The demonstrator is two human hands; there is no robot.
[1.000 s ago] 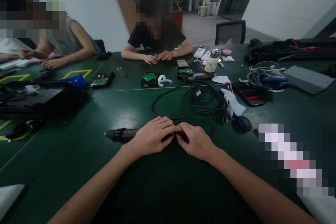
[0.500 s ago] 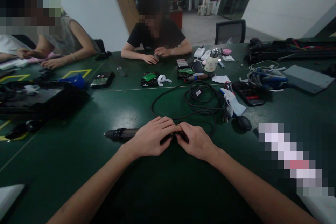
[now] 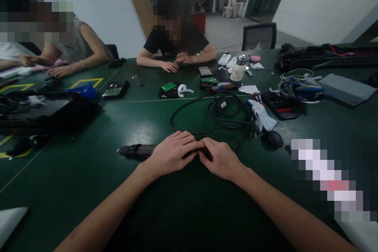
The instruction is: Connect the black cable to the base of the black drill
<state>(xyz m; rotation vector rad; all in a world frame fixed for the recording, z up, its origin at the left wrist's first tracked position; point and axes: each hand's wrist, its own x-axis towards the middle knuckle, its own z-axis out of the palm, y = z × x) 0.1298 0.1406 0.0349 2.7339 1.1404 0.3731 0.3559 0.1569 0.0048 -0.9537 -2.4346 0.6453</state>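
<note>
A black electric screwdriver [image 3: 140,151] lies on the green table with its tip pointing left. My left hand [image 3: 174,150] is wrapped over its rear part. Close against it, my right hand [image 3: 220,156] has its fingers curled round a dark end piece, mostly hidden under the fingertips. The fingertips of both hands meet there. A black cable [image 3: 193,104] lies in loops beyond the hands, and one strand runs in behind my right hand. The cable's plug [image 3: 254,132] rests to the right of the coil.
Opened hard drives [image 3: 169,88] stand farther back, near a co-worker [image 3: 177,43]. A phone [image 3: 280,105], a computer mouse [image 3: 273,138] and a blue-and-white packet [image 3: 262,115] lie to the right. On the left is a black tray-like casing [image 3: 44,110]. A patterned bottle [image 3: 238,70] stands at the back.
My left thumb and fingers have shifted slightly toward my right hand, covering the small shiny spot seen between them before. The screwdriver and cable look unmoved.
</note>
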